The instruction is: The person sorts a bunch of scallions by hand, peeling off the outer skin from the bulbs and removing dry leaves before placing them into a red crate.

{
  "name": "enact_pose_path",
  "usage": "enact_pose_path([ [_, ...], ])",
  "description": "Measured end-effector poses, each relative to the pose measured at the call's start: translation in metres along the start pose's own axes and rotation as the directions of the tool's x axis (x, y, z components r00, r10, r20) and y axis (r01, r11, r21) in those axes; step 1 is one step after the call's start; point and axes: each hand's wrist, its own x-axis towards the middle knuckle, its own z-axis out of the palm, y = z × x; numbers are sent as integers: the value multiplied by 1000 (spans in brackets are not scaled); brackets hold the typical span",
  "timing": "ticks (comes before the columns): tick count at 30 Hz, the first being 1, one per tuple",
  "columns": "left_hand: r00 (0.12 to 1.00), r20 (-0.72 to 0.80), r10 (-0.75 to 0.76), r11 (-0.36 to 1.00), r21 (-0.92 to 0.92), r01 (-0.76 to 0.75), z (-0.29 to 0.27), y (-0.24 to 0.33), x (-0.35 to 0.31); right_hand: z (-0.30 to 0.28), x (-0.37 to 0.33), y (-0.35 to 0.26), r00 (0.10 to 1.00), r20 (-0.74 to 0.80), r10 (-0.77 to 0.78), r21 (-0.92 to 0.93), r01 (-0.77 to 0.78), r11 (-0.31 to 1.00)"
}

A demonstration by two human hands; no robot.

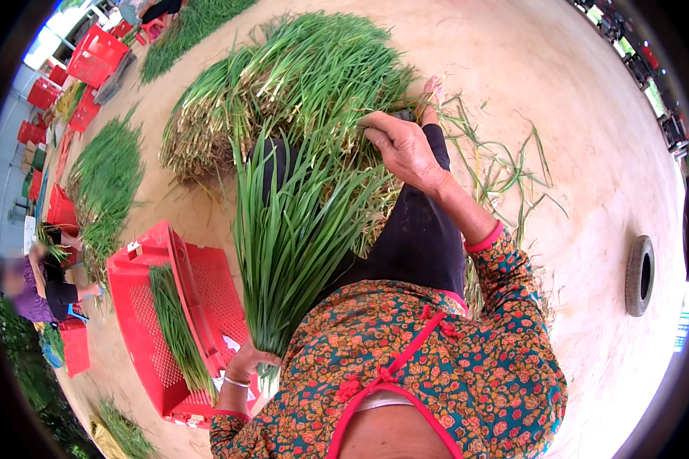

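Note:
My left hand (246,360), with a pale bracelet at its wrist, is closed round the lower end of a large bunch of garlic chives (295,237). Their long flat green leaves fan forward over my lap. My right hand (406,149) is raised above my right knee, thumb and fingers drawn together; what they pinch, if anything, is too small to make out. Just beyond lies a big heap of chives (321,61), its pale, rooty ends toward the left. Left of my lap stands a red plastic crate (142,306) with a chive bundle (177,325) inside.
Loose leaves (505,164) litter the floor right of my knee. More chives (107,183) lie at the left, near stacked red crates (97,55). Another person (42,283) sits at the far left. A tyre (640,275) stands at the right.

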Motion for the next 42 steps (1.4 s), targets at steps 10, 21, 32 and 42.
enact_pose_path([
  [10, 1000, 11, 19, 995, 94, -20, -5, 4, -4, 45, 0, 29, 787, 586, -193, -258, 407, 876],
  [21, 1000, 0, -8, 999, 46, 8, -15, -15, -6, -24, 12, 85, 865, 164, 474, 371, -499, 783],
  [32, 998, 29, -50, 997, -50, 51, -16, -19, -5, 26, -15, 78, 839, 544, 16, 131, -104, 986],
  [42, 999, 35, -36, 999, 17, 36, -17, -24, -1, 42, -25, 52, 793, 590, 151, 283, -379, 881],
])
